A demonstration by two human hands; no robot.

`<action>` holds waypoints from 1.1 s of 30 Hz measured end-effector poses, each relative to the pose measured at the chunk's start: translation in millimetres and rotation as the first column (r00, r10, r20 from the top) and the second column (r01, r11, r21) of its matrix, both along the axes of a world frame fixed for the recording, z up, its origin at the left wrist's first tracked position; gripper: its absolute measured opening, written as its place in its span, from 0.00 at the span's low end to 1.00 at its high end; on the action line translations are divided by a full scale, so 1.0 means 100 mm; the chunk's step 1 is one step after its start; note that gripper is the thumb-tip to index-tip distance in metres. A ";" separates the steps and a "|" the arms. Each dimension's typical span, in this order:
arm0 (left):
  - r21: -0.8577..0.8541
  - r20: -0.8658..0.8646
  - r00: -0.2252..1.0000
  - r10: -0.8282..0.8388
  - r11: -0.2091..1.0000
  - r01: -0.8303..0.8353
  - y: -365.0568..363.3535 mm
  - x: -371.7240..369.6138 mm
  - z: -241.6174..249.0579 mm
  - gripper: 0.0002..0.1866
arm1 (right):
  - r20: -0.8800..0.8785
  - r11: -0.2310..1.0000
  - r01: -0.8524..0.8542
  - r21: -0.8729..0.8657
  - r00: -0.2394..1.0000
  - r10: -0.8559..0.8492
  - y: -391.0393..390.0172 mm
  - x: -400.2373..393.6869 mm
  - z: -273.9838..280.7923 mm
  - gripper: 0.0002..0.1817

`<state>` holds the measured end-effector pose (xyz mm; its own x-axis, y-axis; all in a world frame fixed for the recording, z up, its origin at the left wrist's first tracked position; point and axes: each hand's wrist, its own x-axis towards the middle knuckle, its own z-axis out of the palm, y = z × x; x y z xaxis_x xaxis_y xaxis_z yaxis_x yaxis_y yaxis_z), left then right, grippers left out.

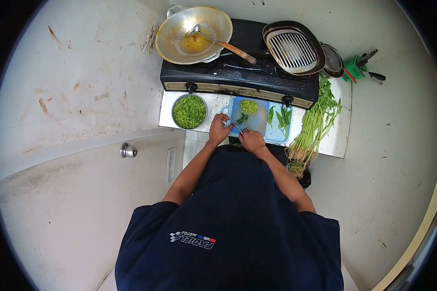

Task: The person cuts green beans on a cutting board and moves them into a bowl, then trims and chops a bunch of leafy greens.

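On the blue cutting board (259, 127), a knife (236, 126) lies slanted with its blade toward the upper left. My right hand (252, 141) is closed around its handle. My left hand (219, 130) is at the board's left edge, thumb and finger apart beside the blade; whether they touch it is too small to tell. Just past the blade is a small heap of dark chopped greens (242, 118), with a paler chopped pile (248, 106) above it. Several whole green leaves (283, 118) rest on the board's right part.
A round bowl heaped with chopped greens (189, 111) stands left of the board. Behind is a black gas stove (238, 72) bearing a wok (167, 41) with a ladle (235, 50) and a grill pan (292, 51). Long-stemmed greens (311, 128) hang over the counter's right side.
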<state>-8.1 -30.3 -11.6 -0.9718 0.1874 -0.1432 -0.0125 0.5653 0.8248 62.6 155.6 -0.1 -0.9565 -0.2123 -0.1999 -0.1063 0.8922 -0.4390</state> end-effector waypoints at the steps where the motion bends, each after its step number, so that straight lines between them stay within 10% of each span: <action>1: 0.003 0.003 1.000 0.001 1.000 -0.001 0.00 0.00 0.01 0.17 | -0.009 1.000 -0.003 -0.001 1.000 0.003 0.01 0.00 0.00 0.20; 33: 0.027 -0.013 1.000 0.017 0.999 -0.017 0.00 0.02 -0.01 0.17 | 0.062 0.999 0.047 0.026 0.997 -0.049 0.02 0.04 0.02 0.21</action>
<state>-6.4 -30.6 -12.2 -0.9767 0.1744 -0.1254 -0.0110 0.5424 0.8400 66.3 157.6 1.6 -0.9509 -0.1607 -0.2644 -0.0359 0.9061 -0.4216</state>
